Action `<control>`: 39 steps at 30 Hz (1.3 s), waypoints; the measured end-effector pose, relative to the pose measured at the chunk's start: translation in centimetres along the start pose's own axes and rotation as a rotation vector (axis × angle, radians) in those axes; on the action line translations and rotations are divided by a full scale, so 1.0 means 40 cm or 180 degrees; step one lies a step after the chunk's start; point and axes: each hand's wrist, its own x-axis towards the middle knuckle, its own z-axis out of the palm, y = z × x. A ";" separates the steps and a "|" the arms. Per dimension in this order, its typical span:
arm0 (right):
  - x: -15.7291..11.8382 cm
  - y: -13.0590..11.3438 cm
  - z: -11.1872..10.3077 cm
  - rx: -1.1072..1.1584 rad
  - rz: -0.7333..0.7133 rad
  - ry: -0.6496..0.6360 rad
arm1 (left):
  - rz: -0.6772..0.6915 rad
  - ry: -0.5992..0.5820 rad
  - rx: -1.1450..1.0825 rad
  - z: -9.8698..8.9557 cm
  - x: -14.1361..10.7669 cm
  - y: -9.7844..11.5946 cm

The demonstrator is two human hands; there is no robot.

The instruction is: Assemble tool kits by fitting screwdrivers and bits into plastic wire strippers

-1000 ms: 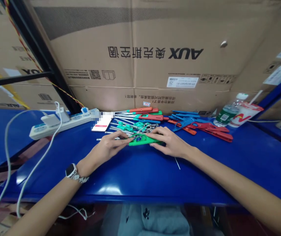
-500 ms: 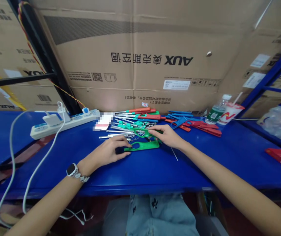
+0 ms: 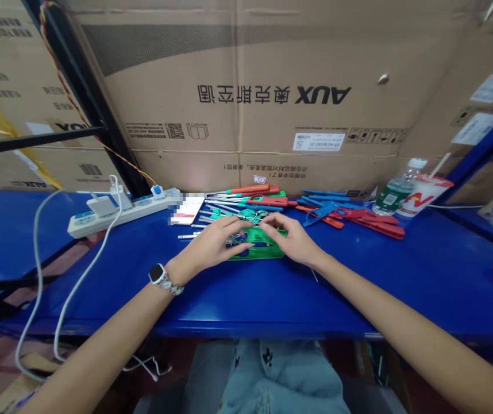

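Mid-tabletop: 2 green shells between the hands. Right fingers pinch the far shell; left fingers curve around left ends, grip unclear. Far right: 1 bottle, 1 cup.

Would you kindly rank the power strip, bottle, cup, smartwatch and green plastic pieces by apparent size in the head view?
1. Power strip
2. Bottle and cup: too alike to separate
3. Smartwatch
Unranked: green plastic pieces, partly hidden
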 end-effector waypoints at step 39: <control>0.227 0.098 -0.044 -0.2560 -0.0255 0.0373 | -0.0458 -0.0619 0.0658 0.016 0.105 -0.174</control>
